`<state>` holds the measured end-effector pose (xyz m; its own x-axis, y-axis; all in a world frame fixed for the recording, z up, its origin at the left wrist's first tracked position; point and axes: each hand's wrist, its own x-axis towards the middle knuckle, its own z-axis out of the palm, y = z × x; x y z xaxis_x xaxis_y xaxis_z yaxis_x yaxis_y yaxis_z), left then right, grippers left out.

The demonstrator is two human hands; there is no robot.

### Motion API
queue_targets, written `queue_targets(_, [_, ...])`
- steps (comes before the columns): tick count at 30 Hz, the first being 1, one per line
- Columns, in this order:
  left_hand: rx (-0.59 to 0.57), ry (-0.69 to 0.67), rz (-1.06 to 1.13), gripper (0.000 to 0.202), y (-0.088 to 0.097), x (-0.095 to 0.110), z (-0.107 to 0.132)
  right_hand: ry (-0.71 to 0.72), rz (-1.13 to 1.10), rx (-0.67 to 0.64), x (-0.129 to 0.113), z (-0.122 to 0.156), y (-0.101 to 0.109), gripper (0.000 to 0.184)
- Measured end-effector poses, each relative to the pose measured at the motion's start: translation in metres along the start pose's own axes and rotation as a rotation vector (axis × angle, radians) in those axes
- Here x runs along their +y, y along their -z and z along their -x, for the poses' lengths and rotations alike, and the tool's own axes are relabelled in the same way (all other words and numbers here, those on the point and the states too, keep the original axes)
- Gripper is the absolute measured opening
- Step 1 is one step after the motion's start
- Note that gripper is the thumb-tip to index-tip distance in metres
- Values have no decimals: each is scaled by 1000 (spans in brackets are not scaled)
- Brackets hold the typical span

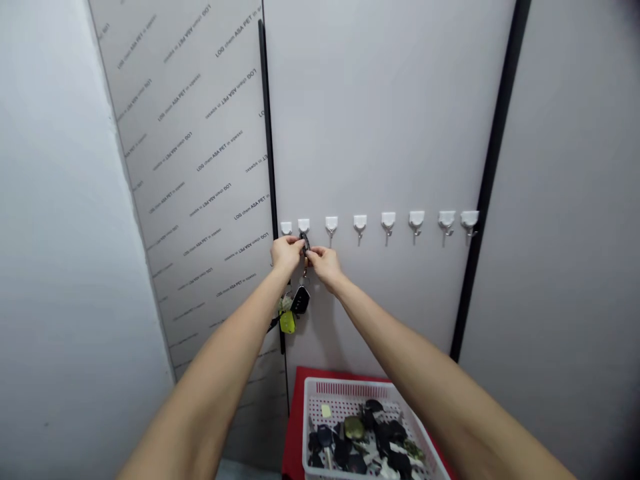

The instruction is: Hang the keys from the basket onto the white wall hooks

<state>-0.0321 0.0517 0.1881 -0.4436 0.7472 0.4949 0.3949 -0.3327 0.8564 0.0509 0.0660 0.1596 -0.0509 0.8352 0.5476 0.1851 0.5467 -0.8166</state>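
My left hand (287, 253) and my right hand (325, 263) meet just below the second white adhesive hook (303, 225) from the left. Both pinch the dark strap of a keychain (305, 245), one from each side, close under the hook. Whether the strap is over the hook's metal is hidden by my fingers. From the keychain a black car key fob (301, 300) hangs down. Beside it, lower left, dangles a yellow-green key fob (287, 322) with other keys, below the leftmost hook (286, 228) and partly behind my left forearm.
Several more white hooks (388, 222) run in a row to the right along the pale door panel (390, 120). Below stands a white plastic basket (350, 385) full of car keys and fobs, on a red surface (295, 427). Black vertical strips (269, 133) edge the panel.
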Motion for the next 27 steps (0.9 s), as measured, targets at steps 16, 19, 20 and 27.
queue_targets(16, [-274, -108, -153, 24, -10, -74, 87, 6, 414, -150, 55, 66, 48, 27])
queue_targets(19, [-466, -53, -201, 23, -16, -114, 140, -75, 447, -262, 94, 121, 69, 22])
queue_targets(20, [-521, -39, -225, 22, -18, -126, 156, -102, 465, -290, 107, 140, 75, 22])
queue_targets(27, [-898, -104, -621, 35, -41, -166, 220, -163, 779, -417, 165, 215, 98, 28])
